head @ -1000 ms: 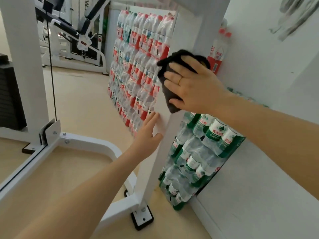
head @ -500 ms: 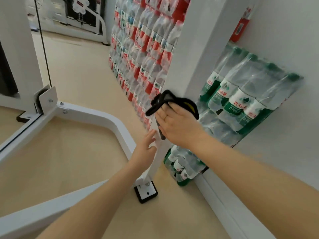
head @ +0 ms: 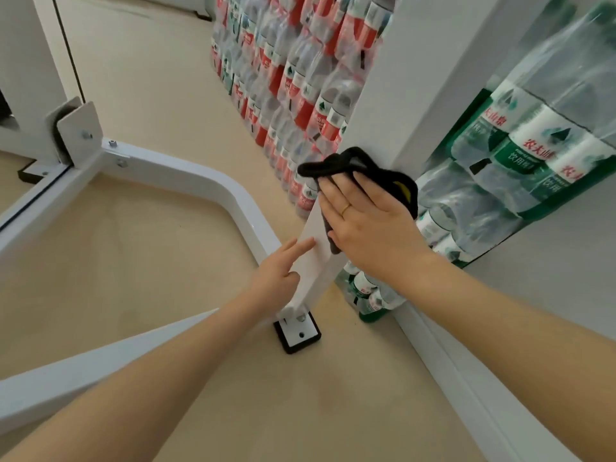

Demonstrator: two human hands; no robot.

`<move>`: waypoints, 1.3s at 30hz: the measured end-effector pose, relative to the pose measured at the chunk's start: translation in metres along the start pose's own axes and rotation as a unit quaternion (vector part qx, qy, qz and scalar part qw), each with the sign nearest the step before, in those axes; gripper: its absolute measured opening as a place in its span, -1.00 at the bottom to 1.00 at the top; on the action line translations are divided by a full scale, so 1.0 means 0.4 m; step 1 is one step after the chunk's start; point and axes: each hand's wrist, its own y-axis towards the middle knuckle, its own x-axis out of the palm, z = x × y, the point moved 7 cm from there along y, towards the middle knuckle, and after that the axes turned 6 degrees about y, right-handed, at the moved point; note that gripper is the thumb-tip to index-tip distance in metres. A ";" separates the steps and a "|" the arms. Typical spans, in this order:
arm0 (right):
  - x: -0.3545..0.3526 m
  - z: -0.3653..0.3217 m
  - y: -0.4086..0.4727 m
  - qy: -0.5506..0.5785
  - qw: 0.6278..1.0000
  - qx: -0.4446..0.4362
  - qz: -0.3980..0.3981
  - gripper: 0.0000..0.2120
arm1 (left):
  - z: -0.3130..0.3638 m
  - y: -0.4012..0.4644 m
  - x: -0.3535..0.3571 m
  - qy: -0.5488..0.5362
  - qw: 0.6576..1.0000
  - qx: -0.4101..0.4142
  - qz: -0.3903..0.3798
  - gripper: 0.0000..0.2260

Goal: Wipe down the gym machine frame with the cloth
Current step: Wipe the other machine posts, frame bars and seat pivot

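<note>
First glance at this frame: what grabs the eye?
The black cloth, pressed flat against the white upright post by the right hand at centre frame. Just below, the left hand touches the same post with straight fingers, above its black-edged foot plate on the floor. Behind the post, shrink-wrapped packs of bottled water line the wall: red-labelled packs further back, green-labelled packs on the right.

Single head-worn wide-angle view, looked forward and steeply down, close above the white frame post (head: 333, 258), floor (head: 160, 255) filled lower frame
</note>
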 end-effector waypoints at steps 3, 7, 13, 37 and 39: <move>0.100 -0.151 -0.042 0.036 0.994 -0.034 -0.101 -0.43 | -0.058 -0.005 -0.010 0.059 0.998 0.013 -0.025 -0.41; 0.229 -0.372 -0.089 0.061 0.967 -0.133 -0.210 -0.40 | -0.234 -0.045 -0.012 0.202 0.977 -0.069 -0.028 -0.51; 0.322 -0.534 -0.086 0.109 0.950 -0.157 -0.247 -0.39 | -0.462 -0.073 0.015 0.452 0.873 -0.133 -0.129 -0.42; 0.326 -0.657 -0.066 0.610 0.730 0.128 -0.280 -0.45 | -0.506 -0.049 0.025 0.520 0.850 -0.044 -0.073 -0.36; 0.296 -0.682 -0.044 0.632 0.728 0.089 -0.249 -0.39 | -0.509 -0.056 0.027 0.524 0.848 -0.042 -0.064 -0.37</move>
